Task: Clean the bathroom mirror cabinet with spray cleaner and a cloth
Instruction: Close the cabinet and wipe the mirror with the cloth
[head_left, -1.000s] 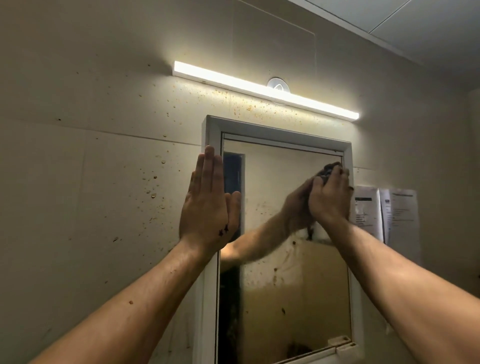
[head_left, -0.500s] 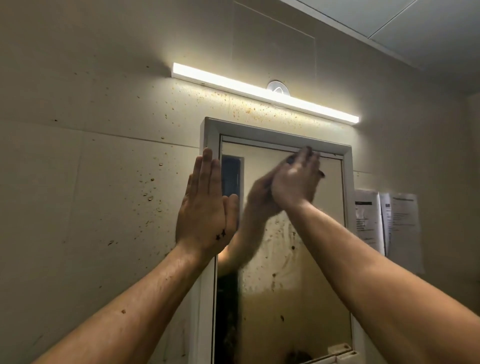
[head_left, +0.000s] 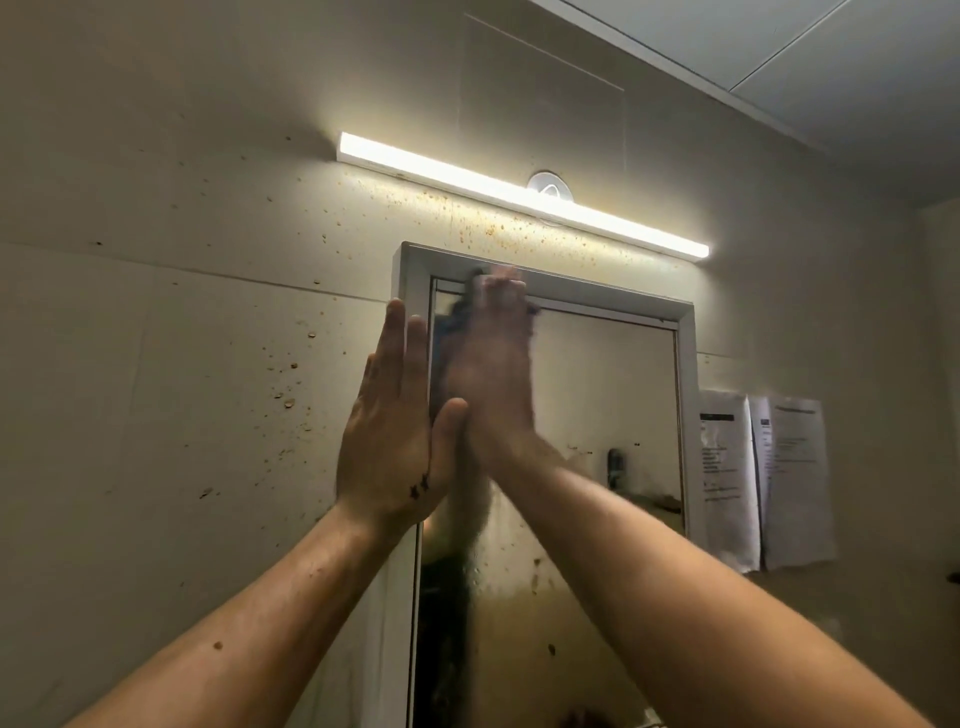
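The mirror cabinet (head_left: 688, 364) has a white frame and a glass door, smeared and spotted with brown in its lower half. My left hand (head_left: 395, 436) lies flat with straight fingers against the cabinet's left frame edge. My right hand (head_left: 493, 374) is blurred by motion and presses a dark cloth (head_left: 470, 306) flat against the glass at the mirror's top left corner. Only the cloth's dark edges show around my fingers. No spray bottle is in view.
A lit light bar (head_left: 519, 195) runs above the cabinet. The beige wall (head_left: 208, 364) left of it carries brown splatter. Two paper sheets (head_left: 769, 478) hang on the wall right of the cabinet. The ceiling (head_left: 831, 62) is close overhead.
My right hand has swept the cloth from the mirror's upper right across to its top left corner. My left hand has stayed flat on the left frame.
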